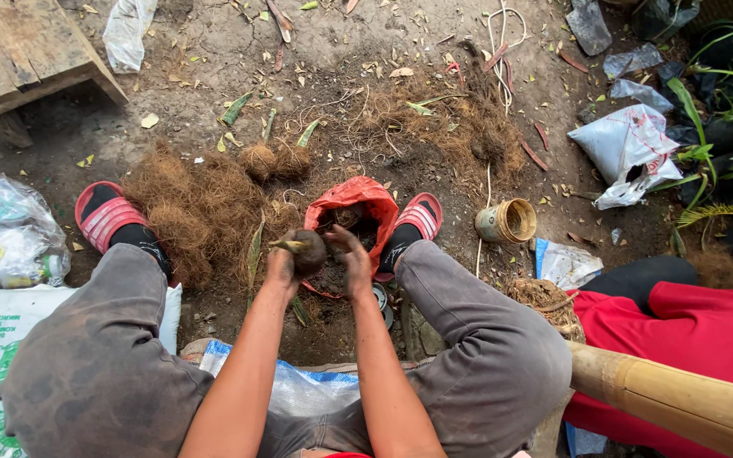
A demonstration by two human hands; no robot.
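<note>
Two hands: I see my left hand and right hand both cupped around one soil ball.
Grip: the left hand is wrapped tight on the ball from its side; the right hand presses in from the other side, fingers curled, palm against the soil.
Where the ball is: held in the air just in front of the red bag, at its near rim.
Shoot: one green tip sticks out of the ball on the left.
Progress, as I judge it: the ball looks packed and rounded, but bare, with no fibre around it yet.
Done count: two fibre-wrapped balls lie beyond the red bag, to its left.
Fibre: one big brown coir heap left of the red bag, plenty unused.
Sandals: two red ones, one on each side of the bag.
Pot: one small round pot lying right of the bag.
Other person: one red sleeve far right.
</note>
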